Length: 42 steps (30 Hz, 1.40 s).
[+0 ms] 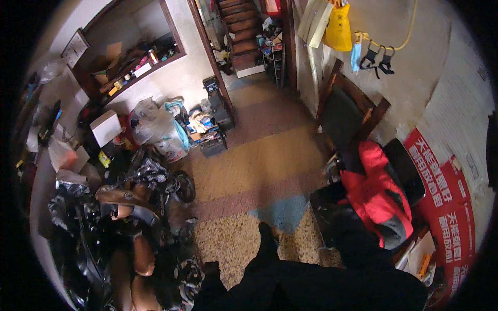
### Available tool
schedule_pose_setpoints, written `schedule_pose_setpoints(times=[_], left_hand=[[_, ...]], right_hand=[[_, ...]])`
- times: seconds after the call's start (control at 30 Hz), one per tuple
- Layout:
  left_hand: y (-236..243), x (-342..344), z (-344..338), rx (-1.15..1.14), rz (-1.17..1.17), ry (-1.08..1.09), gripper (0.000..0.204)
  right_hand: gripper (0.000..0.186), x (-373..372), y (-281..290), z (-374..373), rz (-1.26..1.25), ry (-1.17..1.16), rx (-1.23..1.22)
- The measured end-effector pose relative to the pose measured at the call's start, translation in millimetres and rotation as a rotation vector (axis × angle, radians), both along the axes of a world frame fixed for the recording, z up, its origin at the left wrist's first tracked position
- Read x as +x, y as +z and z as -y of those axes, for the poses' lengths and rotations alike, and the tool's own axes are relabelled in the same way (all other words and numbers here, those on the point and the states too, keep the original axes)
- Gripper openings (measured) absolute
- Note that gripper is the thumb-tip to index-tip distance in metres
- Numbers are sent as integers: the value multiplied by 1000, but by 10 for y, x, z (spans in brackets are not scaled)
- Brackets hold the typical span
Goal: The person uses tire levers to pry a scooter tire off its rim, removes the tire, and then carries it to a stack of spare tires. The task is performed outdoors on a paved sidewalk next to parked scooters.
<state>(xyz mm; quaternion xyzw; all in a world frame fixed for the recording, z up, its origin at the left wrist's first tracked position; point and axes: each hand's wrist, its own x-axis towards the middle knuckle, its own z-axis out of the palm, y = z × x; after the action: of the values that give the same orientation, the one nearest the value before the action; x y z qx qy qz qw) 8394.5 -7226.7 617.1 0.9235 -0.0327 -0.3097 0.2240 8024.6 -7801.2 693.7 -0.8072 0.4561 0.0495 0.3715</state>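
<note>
A dark shape at the lower edge seems to be my left hand (211, 268), hanging beside my dark clothing; its fingers cannot be made out. It is nearest to a bicycle-like or scooter-like vehicle with brown seats (144, 255) on the left. My right hand does not show; only a dark sleeve or clothing lies toward the lower right. A red and black jacket (371, 179) is draped over a dark seat (327, 207) close to that side. One dark shoe (267, 233) of mine stands forward on the speckled floor (220, 238).
Wooden stairs (243, 28) rise beyond a doorway ahead. Plastic bags (150, 122), a white box (106, 128) and a black toolbox (213, 147) crowd the left wall. A wooden chair (340, 114) stands at right, below a yellow bag (339, 28). Red posters (441, 207) cover the wall.
</note>
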Motion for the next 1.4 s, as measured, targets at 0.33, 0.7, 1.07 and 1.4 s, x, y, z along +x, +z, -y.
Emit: schedule_pose_setpoints(times=[0.33, 0.7, 1.07, 1.4], left_hand=[[39, 2819, 2933, -73, 337, -427, 14], [588, 4808, 5801, 28, 656, -738, 15], [822, 5746, 7760, -97, 18, 193, 34], [198, 8244, 10288, -82, 355, -170, 33]], right_hand=[[34, 824, -544, 910, -262, -63, 276], [35, 2521, -1212, 3454, -297, -44, 428], [36, 5972, -198, 7640, 91, 90, 123], [30, 6435, -630, 8234, -272, -8, 289]])
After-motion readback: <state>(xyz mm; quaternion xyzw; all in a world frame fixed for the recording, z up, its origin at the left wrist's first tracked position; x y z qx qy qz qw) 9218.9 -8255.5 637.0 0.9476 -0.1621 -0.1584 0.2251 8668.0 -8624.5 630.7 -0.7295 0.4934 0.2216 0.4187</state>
